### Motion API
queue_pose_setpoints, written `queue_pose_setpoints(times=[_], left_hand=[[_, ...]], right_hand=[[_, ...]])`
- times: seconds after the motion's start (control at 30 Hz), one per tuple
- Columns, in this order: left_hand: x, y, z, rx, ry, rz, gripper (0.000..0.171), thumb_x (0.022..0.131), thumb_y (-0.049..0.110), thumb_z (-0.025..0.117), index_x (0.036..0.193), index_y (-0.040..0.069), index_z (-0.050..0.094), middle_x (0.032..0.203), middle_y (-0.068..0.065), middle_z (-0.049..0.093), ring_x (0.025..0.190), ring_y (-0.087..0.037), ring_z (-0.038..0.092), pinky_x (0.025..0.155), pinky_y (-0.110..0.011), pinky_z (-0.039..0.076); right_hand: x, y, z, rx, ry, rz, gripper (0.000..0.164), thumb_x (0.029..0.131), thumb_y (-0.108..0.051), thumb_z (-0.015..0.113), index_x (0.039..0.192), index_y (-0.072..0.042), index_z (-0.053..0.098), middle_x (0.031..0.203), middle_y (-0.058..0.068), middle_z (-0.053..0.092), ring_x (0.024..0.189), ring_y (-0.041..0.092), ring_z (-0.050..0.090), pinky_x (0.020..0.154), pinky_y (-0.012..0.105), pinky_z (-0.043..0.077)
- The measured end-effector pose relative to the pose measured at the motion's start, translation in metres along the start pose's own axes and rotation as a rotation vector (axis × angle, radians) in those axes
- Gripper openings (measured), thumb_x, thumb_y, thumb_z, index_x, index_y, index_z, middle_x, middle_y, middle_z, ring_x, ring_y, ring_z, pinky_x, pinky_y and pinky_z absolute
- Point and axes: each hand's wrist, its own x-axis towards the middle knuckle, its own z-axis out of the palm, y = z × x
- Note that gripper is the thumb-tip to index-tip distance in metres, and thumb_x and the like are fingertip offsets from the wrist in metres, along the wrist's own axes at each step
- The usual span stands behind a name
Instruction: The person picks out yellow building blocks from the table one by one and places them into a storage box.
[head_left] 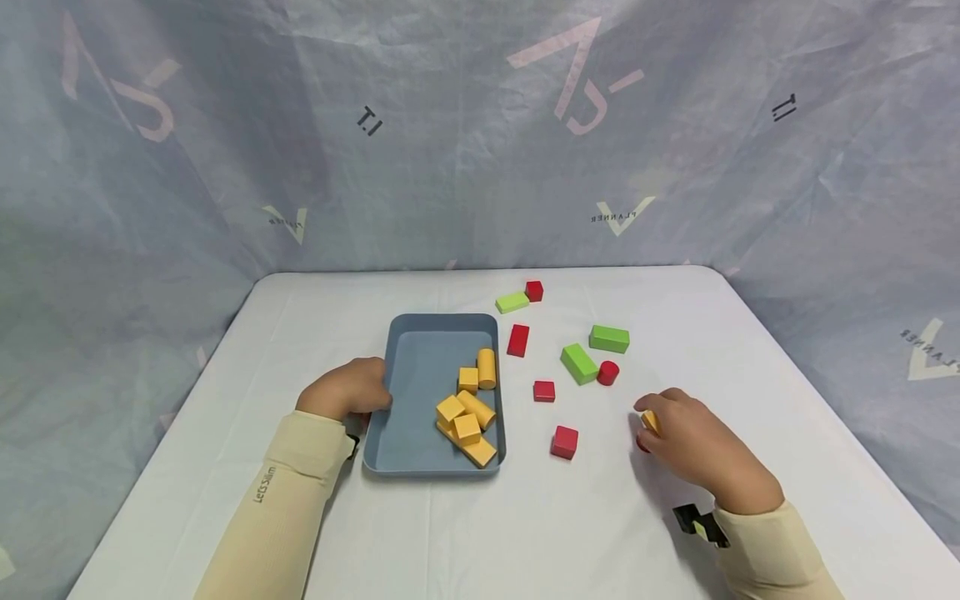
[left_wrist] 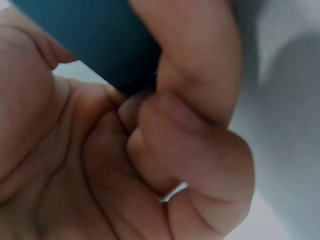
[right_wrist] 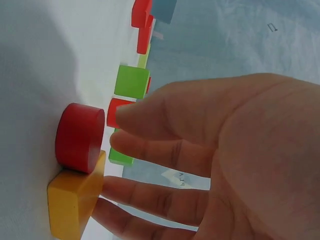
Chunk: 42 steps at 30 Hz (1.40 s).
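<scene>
My left hand (head_left: pixel 347 388) grips the left rim of a blue-grey tray (head_left: pixel 411 375), with the fingers curled in the left wrist view. Several yellow blocks (head_left: pixel 467 428) and cylinders lie in the tray's right half. At the right of the table, my right hand (head_left: pixel 701 442) reaches down over a yellow block (right_wrist: pixel 70 202) and a red cylinder (right_wrist: pixel 79 137). Those two pieces sit against each other on the table. The right fingers are extended, tips right at the yellow block, and the thumb stands apart from the red cylinder. In the head view the hand mostly hides both pieces.
Between tray and right hand lie a red cube (head_left: pixel 565 442), a small red block (head_left: pixel 544 391), a flat red block (head_left: pixel 518 341), green blocks (head_left: pixel 580 364) and another red cylinder (head_left: pixel 608 372). Farther back are a light green block (head_left: pixel 512 302) and a red cube. A grey curtain (head_left: pixel 480 167) hangs behind.
</scene>
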Motion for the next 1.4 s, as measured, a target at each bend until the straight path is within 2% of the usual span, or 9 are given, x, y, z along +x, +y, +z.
queue_pose_setpoints(times=[0.27,0.43,0.6,0.73,0.83,1.07,1.4], left_hand=[[0.001,-0.001,0.001,0.001,0.007,0.006,0.013,0.074,-0.004,0.048,0.084,0.001,0.055,0.064,-0.015,0.062,0.048,-0.028,0.058,0.044,-0.041,0.051],[0.001,-0.001,0.001,-0.009,0.009,-0.001,0.015,0.073,-0.005,0.048,0.085,0.0,0.055,0.064,-0.015,0.062,0.049,-0.028,0.058,0.045,-0.041,0.052],[0.001,0.0,0.001,-0.011,0.008,0.003,0.015,0.072,-0.005,0.047,0.084,0.0,0.055,0.064,-0.015,0.061,0.05,-0.028,0.059,0.045,-0.041,0.052],[0.0,0.0,0.001,-0.01,0.013,0.008,0.015,0.071,-0.005,0.048,0.084,0.0,0.055,0.064,-0.014,0.061,0.05,-0.028,0.059,0.045,-0.041,0.052],[0.0,0.0,0.001,0.0,0.02,0.015,0.015,0.071,-0.005,0.048,0.083,0.0,0.055,0.063,-0.014,0.061,0.049,-0.028,0.058,0.045,-0.041,0.052],[0.001,0.001,0.001,0.001,0.013,0.012,0.014,0.072,-0.005,0.048,0.083,0.001,0.055,0.063,-0.014,0.061,0.049,-0.028,0.058,0.045,-0.041,0.052],[0.002,-0.001,0.002,0.005,0.014,0.0,0.013,0.073,-0.004,0.049,0.084,0.001,0.055,0.065,-0.015,0.062,0.049,-0.027,0.058,0.044,-0.039,0.051]], right_hand=[[0.001,0.003,0.001,0.006,-0.052,0.015,0.028,0.083,-0.007,0.057,0.11,-0.003,0.064,0.107,0.018,0.055,0.093,0.028,0.052,0.079,0.05,0.049],[-0.001,0.005,0.002,0.003,-0.04,-0.003,0.03,0.08,-0.002,0.056,0.11,-0.004,0.063,0.107,0.017,0.054,0.094,0.028,0.052,0.079,0.05,0.049],[-0.004,0.008,0.003,-0.014,-0.02,-0.047,0.029,0.076,0.002,0.063,0.102,-0.009,0.063,0.104,0.015,0.055,0.092,0.027,0.053,0.078,0.048,0.05],[-0.005,0.009,0.004,-0.019,-0.026,-0.056,0.028,0.076,0.0,0.069,0.101,-0.013,0.063,0.102,0.011,0.055,0.092,0.025,0.052,0.079,0.048,0.051],[-0.006,0.01,0.005,-0.027,-0.031,-0.055,0.028,0.078,0.001,0.069,0.101,-0.014,0.063,0.101,0.011,0.055,0.093,0.025,0.051,0.079,0.048,0.051],[-0.005,0.01,0.002,-0.045,-0.026,-0.053,0.031,0.079,0.0,0.069,0.108,-0.009,0.064,0.103,0.013,0.057,0.096,0.027,0.052,0.082,0.05,0.05],[-0.004,0.008,-0.009,-0.058,0.042,-0.088,0.036,0.077,0.0,0.067,0.113,-0.002,0.061,0.105,0.018,0.057,0.094,0.03,0.054,0.079,0.051,0.05]])
